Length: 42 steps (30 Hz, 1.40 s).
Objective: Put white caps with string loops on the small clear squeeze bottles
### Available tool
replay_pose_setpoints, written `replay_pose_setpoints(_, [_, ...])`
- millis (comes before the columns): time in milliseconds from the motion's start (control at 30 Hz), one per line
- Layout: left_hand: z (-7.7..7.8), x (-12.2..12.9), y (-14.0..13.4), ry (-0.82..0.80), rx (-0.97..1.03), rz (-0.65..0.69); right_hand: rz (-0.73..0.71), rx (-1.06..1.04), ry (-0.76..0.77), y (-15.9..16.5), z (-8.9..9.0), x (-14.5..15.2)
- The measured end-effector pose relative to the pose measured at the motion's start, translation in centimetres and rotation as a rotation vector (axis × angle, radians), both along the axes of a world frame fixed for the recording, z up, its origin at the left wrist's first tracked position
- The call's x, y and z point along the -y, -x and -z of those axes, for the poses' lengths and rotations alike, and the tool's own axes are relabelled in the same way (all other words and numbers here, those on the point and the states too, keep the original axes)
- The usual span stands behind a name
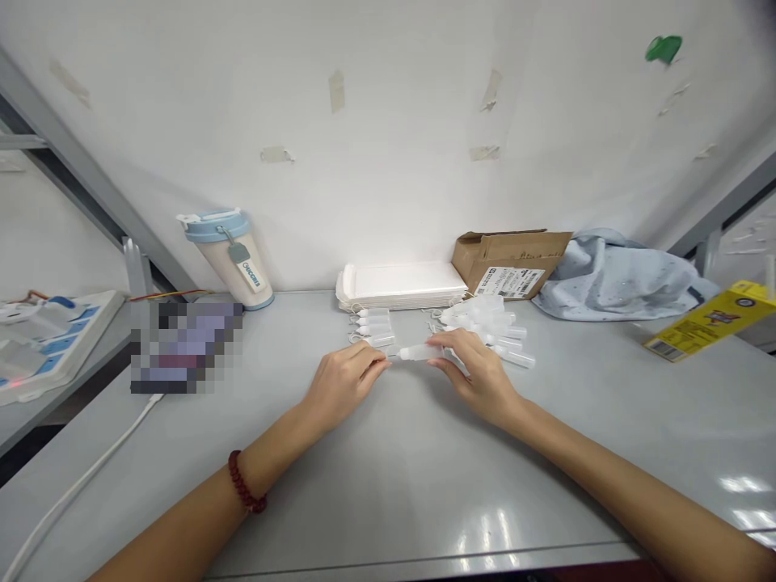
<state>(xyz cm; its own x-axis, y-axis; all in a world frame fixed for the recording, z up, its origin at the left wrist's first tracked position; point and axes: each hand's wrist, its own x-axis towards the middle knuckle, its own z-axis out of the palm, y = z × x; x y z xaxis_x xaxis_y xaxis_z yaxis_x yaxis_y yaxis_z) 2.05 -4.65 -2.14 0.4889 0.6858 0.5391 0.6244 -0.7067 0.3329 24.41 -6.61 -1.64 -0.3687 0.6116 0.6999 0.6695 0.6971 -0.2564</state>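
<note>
A small translucent white tube [419, 352] lies level between my two hands, its narrow end to the left. My right hand [476, 373] pinches its wide end between thumb and fingers. At the narrow end my left hand [344, 380] is closed, its fingertips around the thin cord or loop there, mostly hidden. Just behind my left hand, several like tubes [374, 320] with cord loops lie in a neat column. Behind my right hand is a looser pile of such tubes [485, 311], their ends pointing various ways.
White trays [403, 281] are stacked against the wall, beside an opened cardboard box [515, 255] and a grey cloth [618, 279]. A yellow box [709, 323] is at right. At left stand a tumbler [234, 263], a phone [191, 347] with its white cable [90, 477], and a power strip [61, 347].
</note>
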Motion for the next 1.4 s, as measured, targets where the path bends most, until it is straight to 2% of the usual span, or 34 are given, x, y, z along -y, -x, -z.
replay_pose_setpoints(500, [-0.2,0.2,-0.1,-0.033,-0.015,0.025,-0.060,-0.032,0.014,0.1,0.2,0.1])
replay_pose_setpoints(767, [0.8,0.4,-0.4,-0.028,-0.033,0.067,-0.116,-0.074,0.086,0.3,0.5,0.5])
replay_pose_setpoints(1133, [1.3,0.6,-0.5,-0.046,-0.095,0.084,-0.097,-0.088,0.165,0.5,1.0,0.6])
replay_pose_setpoints(1400, [1.4,0.7,-0.6,-0.056,-0.101,0.086,-0.087,-0.080,0.167,0.5,1.1,0.6])
